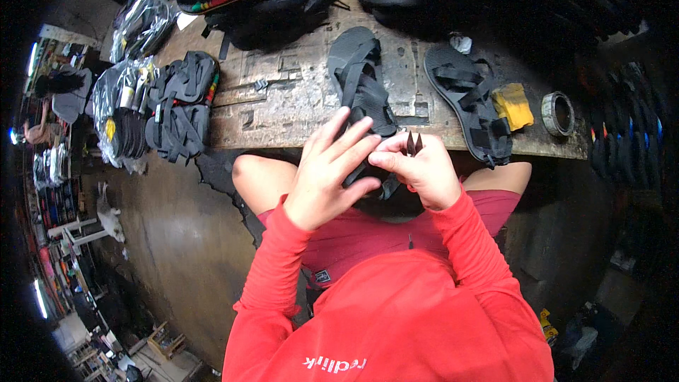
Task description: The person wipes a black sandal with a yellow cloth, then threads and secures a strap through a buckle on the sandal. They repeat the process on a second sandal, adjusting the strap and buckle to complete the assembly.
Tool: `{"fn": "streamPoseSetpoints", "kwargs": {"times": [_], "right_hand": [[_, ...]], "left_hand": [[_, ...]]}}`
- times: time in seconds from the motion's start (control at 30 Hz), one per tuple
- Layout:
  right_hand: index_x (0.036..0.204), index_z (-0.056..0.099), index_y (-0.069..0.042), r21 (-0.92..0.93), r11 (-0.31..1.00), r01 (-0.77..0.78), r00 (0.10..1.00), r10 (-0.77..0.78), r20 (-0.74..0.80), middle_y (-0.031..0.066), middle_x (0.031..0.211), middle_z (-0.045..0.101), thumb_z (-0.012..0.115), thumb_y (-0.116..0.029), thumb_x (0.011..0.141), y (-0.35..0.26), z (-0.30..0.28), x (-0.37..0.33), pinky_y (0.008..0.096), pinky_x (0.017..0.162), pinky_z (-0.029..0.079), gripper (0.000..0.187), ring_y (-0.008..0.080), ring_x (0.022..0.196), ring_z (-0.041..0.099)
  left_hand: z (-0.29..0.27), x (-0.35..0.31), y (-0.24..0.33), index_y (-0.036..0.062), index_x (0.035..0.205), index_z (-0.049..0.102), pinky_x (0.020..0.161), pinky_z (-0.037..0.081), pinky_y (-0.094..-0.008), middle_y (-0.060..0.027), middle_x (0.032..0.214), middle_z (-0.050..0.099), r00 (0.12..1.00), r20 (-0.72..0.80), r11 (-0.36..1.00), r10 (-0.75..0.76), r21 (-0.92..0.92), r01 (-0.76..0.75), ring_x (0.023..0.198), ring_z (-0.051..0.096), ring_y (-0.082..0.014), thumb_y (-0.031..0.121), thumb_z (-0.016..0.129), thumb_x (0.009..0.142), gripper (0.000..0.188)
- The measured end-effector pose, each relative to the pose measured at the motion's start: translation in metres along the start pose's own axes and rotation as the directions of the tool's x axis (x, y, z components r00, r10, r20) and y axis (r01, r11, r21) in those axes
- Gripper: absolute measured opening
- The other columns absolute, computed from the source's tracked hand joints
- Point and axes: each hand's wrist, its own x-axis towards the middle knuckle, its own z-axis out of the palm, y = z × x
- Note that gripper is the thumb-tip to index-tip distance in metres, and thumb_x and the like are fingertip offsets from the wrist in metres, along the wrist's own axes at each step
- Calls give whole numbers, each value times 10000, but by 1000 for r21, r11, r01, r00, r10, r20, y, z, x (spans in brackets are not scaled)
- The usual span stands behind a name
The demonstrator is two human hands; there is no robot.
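A black strappy sandal (356,56) lies on the worn wooden bench in front of me, its near end at the bench edge. My left hand (327,178) is spread over that near end, fingers stretched out and touching or just above the straps. In my closed right hand (426,175) is a pair of small thread snips (414,144), with two dark pointed blades showing above the fist and a bit of red below. The right fingertips come close to the left ones beside the sandal. What lies under both hands is largely hidden.
A second black sandal (460,88) rests to the right, overhanging the edge. Beside it are a yellow cloth (514,107) and a tape roll (557,114). Stacked sandals (182,95) and plastic-wrapped bundles (122,110) stand left; darker piles (276,10) fill the back.
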Motion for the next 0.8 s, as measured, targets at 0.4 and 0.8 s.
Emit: {"fn": "streamPoseSetpoints", "kwargs": {"times": [0.4,0.8], "right_hand": [[893,724,1,-162,973,167,854,-225,-469,-14,801,672,762,-137,873,-4,-72,29,223,670,448,144,47,722,558],[888,703,-2,-252,931,263,814,-354,-461,-16,809,664,759,-142,878,12,-78,41,218,658,437,151,48,709,532]], "left_hand": [[41,34,-24,-7,1035,709,804,533,-317,-120,936,720,979,-152,922,-138,-381,71,875,683,-223,91,807,750,316],[37,30,-28,31,1057,720,685,517,-229,-44,867,721,950,-105,861,-293,-461,215,747,646,-75,111,812,774,308]]}}
